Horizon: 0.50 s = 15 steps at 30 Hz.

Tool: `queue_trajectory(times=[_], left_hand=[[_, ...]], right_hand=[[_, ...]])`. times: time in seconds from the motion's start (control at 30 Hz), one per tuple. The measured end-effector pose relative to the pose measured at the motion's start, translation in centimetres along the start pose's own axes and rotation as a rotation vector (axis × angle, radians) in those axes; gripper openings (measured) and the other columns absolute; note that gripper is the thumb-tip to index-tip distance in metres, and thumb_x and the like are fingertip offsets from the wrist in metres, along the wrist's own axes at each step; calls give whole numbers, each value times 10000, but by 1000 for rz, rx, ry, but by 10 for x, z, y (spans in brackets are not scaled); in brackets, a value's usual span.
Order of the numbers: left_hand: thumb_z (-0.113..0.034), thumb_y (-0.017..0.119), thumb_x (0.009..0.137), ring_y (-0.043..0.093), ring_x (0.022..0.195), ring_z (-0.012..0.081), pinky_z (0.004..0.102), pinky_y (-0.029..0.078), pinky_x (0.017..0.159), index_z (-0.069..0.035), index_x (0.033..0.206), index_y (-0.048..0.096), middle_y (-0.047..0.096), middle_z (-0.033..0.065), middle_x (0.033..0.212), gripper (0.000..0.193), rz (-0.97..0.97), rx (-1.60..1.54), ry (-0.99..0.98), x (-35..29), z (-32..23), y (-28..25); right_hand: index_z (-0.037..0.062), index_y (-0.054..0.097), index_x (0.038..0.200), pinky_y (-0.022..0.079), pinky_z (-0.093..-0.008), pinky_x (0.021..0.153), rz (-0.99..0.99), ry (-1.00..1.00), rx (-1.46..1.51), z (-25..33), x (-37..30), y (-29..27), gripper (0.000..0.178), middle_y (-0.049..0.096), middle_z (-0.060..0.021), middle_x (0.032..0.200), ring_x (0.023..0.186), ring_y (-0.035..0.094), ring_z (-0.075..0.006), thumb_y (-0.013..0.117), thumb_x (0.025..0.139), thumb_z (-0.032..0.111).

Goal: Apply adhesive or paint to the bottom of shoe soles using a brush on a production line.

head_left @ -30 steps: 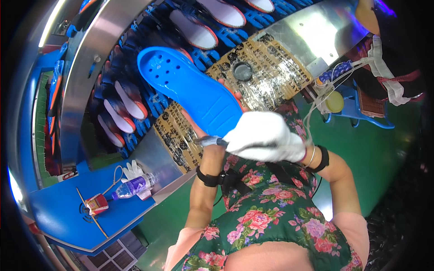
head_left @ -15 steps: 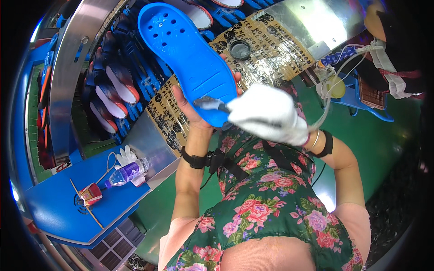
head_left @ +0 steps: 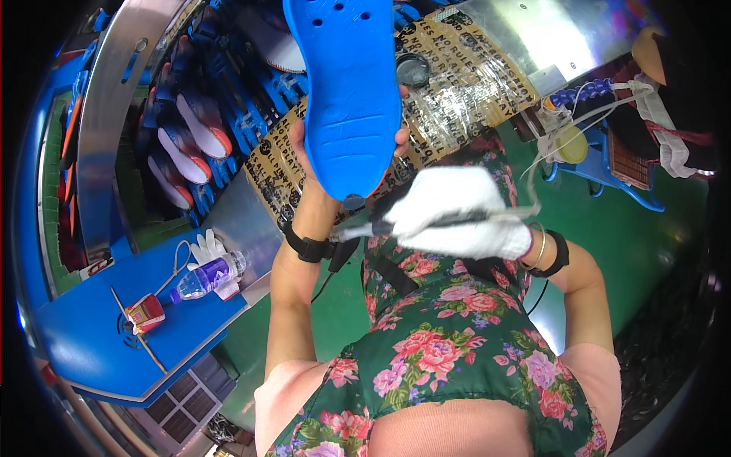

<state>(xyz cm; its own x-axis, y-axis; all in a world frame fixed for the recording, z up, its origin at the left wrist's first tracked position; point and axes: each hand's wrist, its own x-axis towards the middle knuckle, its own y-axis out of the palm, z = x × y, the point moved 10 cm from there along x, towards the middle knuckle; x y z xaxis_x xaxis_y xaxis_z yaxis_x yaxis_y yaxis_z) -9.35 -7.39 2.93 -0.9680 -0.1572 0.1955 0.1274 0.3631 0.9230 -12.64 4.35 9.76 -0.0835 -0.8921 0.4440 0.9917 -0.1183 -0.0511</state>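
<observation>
A blue sole-shaped piece (head_left: 350,107) with round holes stands at the centre, its far end cut off by the top of the view. The bare left hand (head_left: 301,151) is clamped on it from beneath, digits at both edges. Just right of and below the piece's near end, the white-gloved right hand (head_left: 457,209) is closed around a slim tool (head_left: 359,231); its blurred tip is apart from the piece, beneath that near end. A round dark cup (head_left: 413,70) sits right of the piece, on patterned cardboard (head_left: 464,91). The step in hand looks like working the piece's face with the tool; the next move probably calls for a steady left grip and the tip raised to the surface.
</observation>
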Motion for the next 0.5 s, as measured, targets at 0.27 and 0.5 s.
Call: queue_trajectory(times=[0.27,0.5], left_hand=[[-720,760,726,566,1005,382,460,518,822,-37,1615,219,359,291,1539,1245,-252,212,-177,-4,-4,-6],[-594,632,860,578,1177,570,608,535,979,-21,1583,314,438,357,1475,977,-138,6,-181,-20,-1,-13]], right_hand=[[113,754,1100,579,-383,719,-11,-381,-505,25,-9,4,295,752,-99,1054,846,704,-292,795,810,78],[81,794,961,559,-369,706,38,-160,-175,27,-3,-5,206,765,-112,1013,838,716,-255,840,770,20]])
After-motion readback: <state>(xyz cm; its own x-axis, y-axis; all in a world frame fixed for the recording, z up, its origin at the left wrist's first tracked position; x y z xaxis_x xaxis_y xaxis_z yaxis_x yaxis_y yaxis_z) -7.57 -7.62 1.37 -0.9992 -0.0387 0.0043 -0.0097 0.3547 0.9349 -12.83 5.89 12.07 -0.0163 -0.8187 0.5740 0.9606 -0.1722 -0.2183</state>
